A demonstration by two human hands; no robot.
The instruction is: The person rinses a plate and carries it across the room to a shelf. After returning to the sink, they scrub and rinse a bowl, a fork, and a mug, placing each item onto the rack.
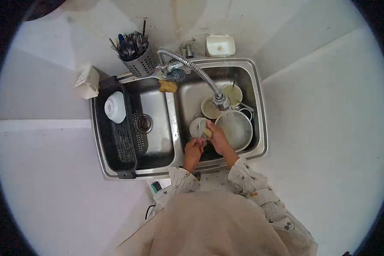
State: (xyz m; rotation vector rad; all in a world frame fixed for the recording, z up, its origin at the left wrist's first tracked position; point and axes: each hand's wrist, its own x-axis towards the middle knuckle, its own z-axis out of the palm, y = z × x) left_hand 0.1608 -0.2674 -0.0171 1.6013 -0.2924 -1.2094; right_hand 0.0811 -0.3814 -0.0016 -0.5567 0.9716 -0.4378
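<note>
Over the right basin, my left hand (193, 152) is closed on a fork (201, 126), whose tines point away from me. My right hand (219, 140) is closed round a yellowish sponge (208, 131) close beside the fork. Behind the fork lies a small white dish (195, 128). A large white pot (237, 131) filled with cloudy water stands just right of my right hand. Further back are a bowl (210, 108) and a cup (233, 91) holding pale liquid and utensils. Water runs from the flexible faucet (220, 100) into the pot.
A black drying rack (123, 147) with a white bowl (115, 107) spans the left basin (158, 115). A yellow cloth or sponge (168, 86) rests on the divider. Behind stand a metal cutlery holder (141, 64), a dark scourer (175, 75) and a white container (220, 45).
</note>
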